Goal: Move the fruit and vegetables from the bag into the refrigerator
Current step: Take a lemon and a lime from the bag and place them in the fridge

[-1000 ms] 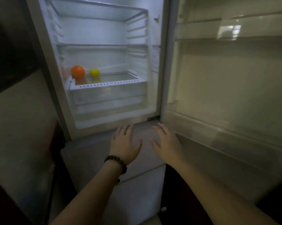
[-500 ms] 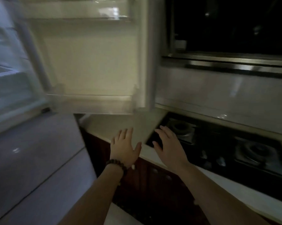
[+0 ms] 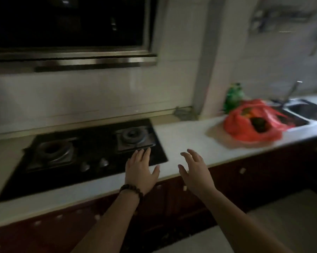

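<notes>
Bag on counter, beside sink

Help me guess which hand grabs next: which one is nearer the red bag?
Right. The right hand hovers open over the counter edge, apart from the red bag. The left hand is farther off, by the stove.

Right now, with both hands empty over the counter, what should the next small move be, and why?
Probably reach the right hand toward the red bag on the counter. Both it and the left hand are open and empty, and produce shows through the bag's open mouth.
</notes>
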A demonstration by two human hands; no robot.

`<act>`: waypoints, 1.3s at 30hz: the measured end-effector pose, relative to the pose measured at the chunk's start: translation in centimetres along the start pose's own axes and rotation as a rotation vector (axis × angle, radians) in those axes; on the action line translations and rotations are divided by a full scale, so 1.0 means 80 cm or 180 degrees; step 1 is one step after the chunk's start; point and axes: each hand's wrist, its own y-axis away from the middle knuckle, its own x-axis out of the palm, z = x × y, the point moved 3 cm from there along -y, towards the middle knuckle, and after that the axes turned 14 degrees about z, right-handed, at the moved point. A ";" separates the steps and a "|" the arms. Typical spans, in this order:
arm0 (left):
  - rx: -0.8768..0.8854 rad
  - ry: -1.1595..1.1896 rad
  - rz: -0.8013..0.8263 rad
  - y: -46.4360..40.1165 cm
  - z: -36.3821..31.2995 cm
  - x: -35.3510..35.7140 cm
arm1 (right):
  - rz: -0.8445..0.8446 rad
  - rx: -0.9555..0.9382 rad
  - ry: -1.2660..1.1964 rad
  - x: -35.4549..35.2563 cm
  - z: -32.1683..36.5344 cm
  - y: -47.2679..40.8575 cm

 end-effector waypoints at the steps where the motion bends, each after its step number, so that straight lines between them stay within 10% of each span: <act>1: 0.0164 -0.0015 0.0095 -0.015 -0.031 0.016 | -0.0097 0.0183 -0.0007 -0.016 -0.033 0.009; 13: 0.1427 -0.0061 0.0725 -0.169 -0.299 0.158 | -0.0692 0.1577 -0.0019 -0.134 -0.285 0.048; 39: 0.1521 0.0202 0.1482 -0.577 -0.552 0.332 | -0.0143 0.1579 -0.0044 -0.255 -0.668 -0.298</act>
